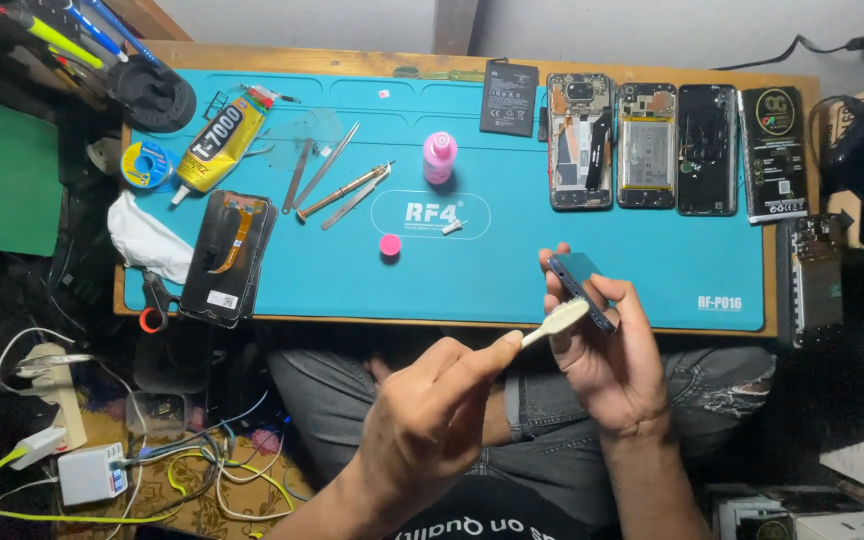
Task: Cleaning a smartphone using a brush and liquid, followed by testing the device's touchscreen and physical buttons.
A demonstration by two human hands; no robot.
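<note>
From the head camera, the right hand (607, 365) grips a small dark phone part (580, 285) by its edges, fingers curled closed around it and tilting it up just in front of the near edge of the blue work mat (552, 270). The left hand (432, 410) pinches the handle of a pale brush (555, 323), fingers shut on it, with the bristle head touching the part's lower edge.

On the mat, well to the left of the part, lie a detached screen (227, 255), a glue tube (217, 140) and a few metal tools (337, 185). A pink bottle (439, 157) stands near the mat's middle, its pink cap (390, 245) lying apart from it. Along the mat's far right sit opened phone bodies (642, 145) and a battery (508, 97).

Brushing goes best, I judge, with light strokes away from the part's openings (short ones, so debris falls clear), and with the right-hand grip held steady on the edges only.
</note>
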